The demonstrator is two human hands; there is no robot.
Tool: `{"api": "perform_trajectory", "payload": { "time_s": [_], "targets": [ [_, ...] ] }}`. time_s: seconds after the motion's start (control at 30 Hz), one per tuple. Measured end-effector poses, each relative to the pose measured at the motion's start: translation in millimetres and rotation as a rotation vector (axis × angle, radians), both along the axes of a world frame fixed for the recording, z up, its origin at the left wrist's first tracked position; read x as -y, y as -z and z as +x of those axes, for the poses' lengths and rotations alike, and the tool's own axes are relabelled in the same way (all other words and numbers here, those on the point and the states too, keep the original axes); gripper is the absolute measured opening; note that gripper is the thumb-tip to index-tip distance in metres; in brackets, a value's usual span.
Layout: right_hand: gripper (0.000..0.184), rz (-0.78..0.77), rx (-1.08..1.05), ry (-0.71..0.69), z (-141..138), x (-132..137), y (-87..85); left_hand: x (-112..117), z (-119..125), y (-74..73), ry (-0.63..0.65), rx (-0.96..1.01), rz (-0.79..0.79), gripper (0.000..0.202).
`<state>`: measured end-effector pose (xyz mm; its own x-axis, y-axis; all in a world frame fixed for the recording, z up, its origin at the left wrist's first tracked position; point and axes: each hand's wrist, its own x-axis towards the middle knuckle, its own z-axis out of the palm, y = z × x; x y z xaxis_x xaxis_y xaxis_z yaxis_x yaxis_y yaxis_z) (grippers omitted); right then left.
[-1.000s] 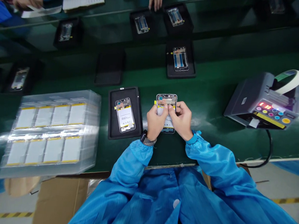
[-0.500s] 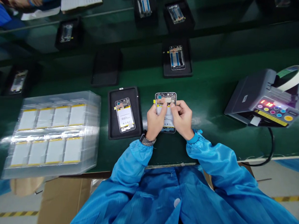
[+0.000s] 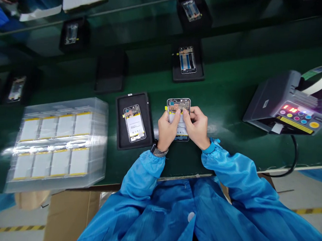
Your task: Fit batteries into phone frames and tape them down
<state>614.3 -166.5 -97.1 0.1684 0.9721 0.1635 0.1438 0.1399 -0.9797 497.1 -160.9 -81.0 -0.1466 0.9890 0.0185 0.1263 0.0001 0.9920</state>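
Both hands hold one open phone chassis (image 3: pixel 178 106) just above the green tabletop (image 3: pixel 227 102), directly ahead of the person and nearer than anything else in reach. The left hand (image 3: pixel 166 130) cups the chassis's left edge, thumb laid across its white battery area; the right hand (image 3: pixel 196 128) closes from the right, with thumb and forefinger pressed together on a small part at the boundary between the battery and the upper board. What that grip pinches is too small to identify. The chassis's long axis runs away from the person, camera end farthest, lower end hidden behind the two palms. Both hands are in contact, the right doing the fine work. Just beside the left hand lies a black carrier tray (image 3: pixel 119 132) holding a second phone chassis (image 3: pixel 134 123), long axis roughly parallel to the held one. Farther left stands a stack of clear blister trays (image 3: pixel 58 143) loaded with white battery cells. To the right, well apart, sits a grey tape dispenser (image 3: pixel 284 102) with lit buttons, a tape roll and a black cable. Further trays with phone chassis (image 3: pixel 187 60) rest beyond, on the conveyor. Nothing lies between the hands and the held chassis.
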Motion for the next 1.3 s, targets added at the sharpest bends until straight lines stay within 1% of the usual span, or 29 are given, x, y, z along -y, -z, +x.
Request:
{"api": "perform_trajectory", "payload": {
  "time_s": [0.23, 0.5, 0.6, 0.77, 0.97, 1.17, 1.3],
  "targets": [
    [0.036, -0.047, -0.029, -0.008, -1, 0, 2.3, -1, -2, -1.6, 0.004, -0.031, -0.011, 0.037],
    [0.043, -0.089, -0.048, -0.025, 2, -4, 2.0, 1, -2, 1.3, 0.001, -0.031, -0.01, 0.036],
    [0.043, -0.088, -0.064, -0.014, 1, -3, -0.1, 2, -2, 2.6, 0.003, -0.032, -0.002, 0.036],
    [0.041, -0.06, -0.032, 0.021, 0, -1, -1.9, 3, -1, 2.5, -0.001, -0.05, 0.001, 0.033],
    [0.04, -0.074, -0.063, -0.014, 1, -1, 0.0, 1, -1, 0.0, -0.03, -0.052, 0.001, 0.031],
    [0.045, -0.08, -0.079, 0.0, 2, -4, -2.0, 2, 4, 7.4, -0.08, -0.082, -0.012, 0.027],
    [0.048, -0.125, -0.136, -0.023, 2, -7, -1.1, 0, 4, 9.9, -0.082, -0.041, -0.049, 0.03]
  ]
}}
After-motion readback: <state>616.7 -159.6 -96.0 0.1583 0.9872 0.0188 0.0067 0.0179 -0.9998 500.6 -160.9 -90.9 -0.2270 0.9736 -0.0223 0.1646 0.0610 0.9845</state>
